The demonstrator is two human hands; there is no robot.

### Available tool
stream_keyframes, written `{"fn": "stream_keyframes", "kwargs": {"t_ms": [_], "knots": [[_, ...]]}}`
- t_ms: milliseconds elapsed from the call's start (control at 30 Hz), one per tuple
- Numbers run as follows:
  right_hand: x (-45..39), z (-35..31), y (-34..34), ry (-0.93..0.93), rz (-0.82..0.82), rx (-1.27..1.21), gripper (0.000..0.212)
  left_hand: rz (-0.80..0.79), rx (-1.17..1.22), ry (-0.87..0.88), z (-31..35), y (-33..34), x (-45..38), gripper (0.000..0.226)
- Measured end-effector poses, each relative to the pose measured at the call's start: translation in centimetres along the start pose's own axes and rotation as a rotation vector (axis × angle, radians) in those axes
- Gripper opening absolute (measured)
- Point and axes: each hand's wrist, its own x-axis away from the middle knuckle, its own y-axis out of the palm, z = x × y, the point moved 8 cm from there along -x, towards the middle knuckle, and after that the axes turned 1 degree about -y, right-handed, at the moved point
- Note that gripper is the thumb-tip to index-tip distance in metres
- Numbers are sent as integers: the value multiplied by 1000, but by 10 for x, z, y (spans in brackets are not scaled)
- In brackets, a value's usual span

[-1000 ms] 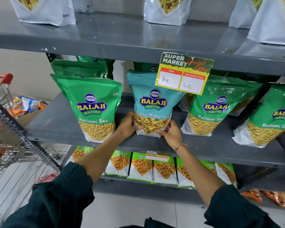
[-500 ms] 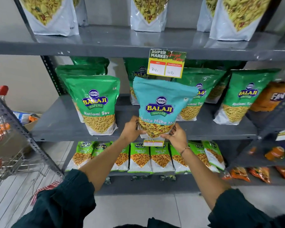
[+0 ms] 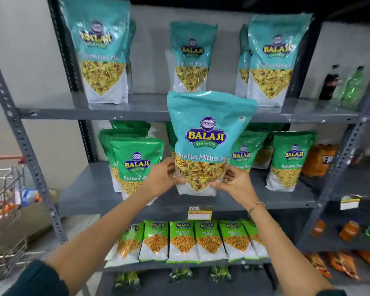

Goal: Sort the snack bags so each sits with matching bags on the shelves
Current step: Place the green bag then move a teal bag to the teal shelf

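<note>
I hold a teal Khatta Mitha Mix bag (image 3: pixel 207 133) upright in the air, in front of the middle shelf. My left hand (image 3: pixel 161 178) grips its lower left corner and my right hand (image 3: pixel 233 183) its lower right corner. Its top reaches the edge of the upper shelf (image 3: pixel 94 114). On that upper shelf stand matching teal bags at the left (image 3: pixel 100 54), the middle (image 3: pixel 191 56) and the right (image 3: pixel 273 58). Green Ratlami Sev bags stand on the middle shelf to the left (image 3: pixel 135 165) and right (image 3: pixel 291 161) of the held bag.
Small green Chana Jor Garam packs (image 3: pixel 184 240) line the lower shelf under a price tag (image 3: pixel 199 213). An orange bag (image 3: pixel 318 159) and bottles (image 3: pixel 342 84) sit on the neighbouring rack at right. A shopping cart (image 3: pixel 6 199) stands at left beside the shelf post (image 3: pixel 26 146).
Both hands have lifted the teal bag off the middle shelf and raised it toward the upper shelf. My view has tilted up, so the teal bags above show in full.
</note>
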Motion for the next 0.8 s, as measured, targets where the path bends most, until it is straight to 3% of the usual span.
{"fn": "stream_keyframes", "kwargs": {"t_ms": [400, 633, 800], "knots": [[-77, -126, -12, -207, -20, -28, 38, 198, -50, 130, 92, -109, -37, 47], [-138, -169, -19, -256, -11, 4, 23, 213, 21, 129, 112, -138, -100, 48], [-193, -170, -20, -238, -8, 25, 33, 192, 107, 96, 113, -142, -155, 43]]}}
